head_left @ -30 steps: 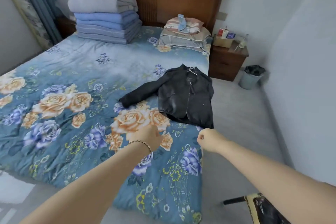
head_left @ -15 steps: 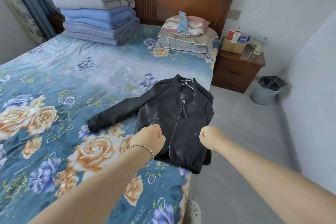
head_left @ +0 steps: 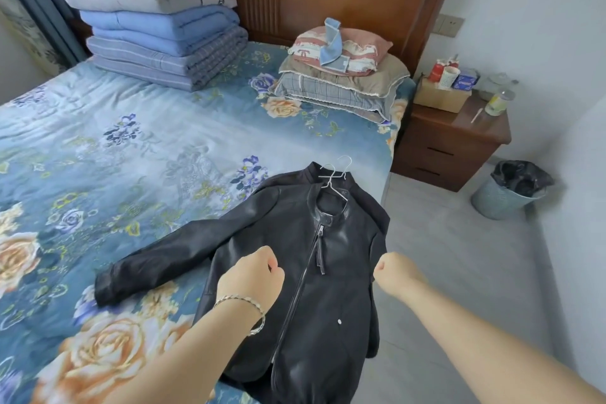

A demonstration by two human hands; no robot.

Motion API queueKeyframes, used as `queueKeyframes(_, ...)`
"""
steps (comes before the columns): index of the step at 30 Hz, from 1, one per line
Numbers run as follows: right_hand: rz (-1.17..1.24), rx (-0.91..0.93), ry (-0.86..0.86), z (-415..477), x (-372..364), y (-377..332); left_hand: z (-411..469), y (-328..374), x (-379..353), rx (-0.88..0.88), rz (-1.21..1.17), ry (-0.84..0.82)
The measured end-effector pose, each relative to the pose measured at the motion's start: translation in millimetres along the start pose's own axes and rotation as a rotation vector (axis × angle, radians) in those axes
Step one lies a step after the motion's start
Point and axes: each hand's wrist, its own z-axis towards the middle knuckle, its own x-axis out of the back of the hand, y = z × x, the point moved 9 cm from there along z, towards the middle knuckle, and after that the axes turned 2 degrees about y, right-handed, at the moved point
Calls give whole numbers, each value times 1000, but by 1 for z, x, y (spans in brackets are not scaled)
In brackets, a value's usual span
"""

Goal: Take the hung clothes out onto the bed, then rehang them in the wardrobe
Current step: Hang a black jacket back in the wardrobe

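1. On the near right edge of the floral blue quilted bed (head_left: pixel 137 147) lies a black leather zip-front jacket (head_left: pixel 341 298). It lies flat, one sleeve stretched left, its hem spilling over the bedside.
2. At its far end, white wire hanger hooks (head_left: pixel 335 170) poke from the collar; a second dark garment (head_left: pixel 372 207) seems to lie underneath.
3. Over the chest hover the left hand (head_left: pixel 254 275) and right hand (head_left: pixel 395 272), each balled into a fist, gripping nothing.
4. I'd judge the leather heavy, limp and slick: lift by the hook, supporting the shoulders.
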Motion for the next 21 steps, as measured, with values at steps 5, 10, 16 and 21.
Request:
queueKeyframes(5, 66, -7, 52, 34, 9, -1, 30, 6, -11, -28, 31, -5)
queueKeyframes(10, 130, 4, 75, 94, 9, -4, 81, 28, -34, -41, 31, -18)
queueKeyframes(16, 72, 42, 53, 217, -9, -11, 174, 47, -81, 48, 0, -11)
queueKeyframes(21, -27, 112, 98, 333, -31, -34, 260, 41, -118, 126, -54, 63)
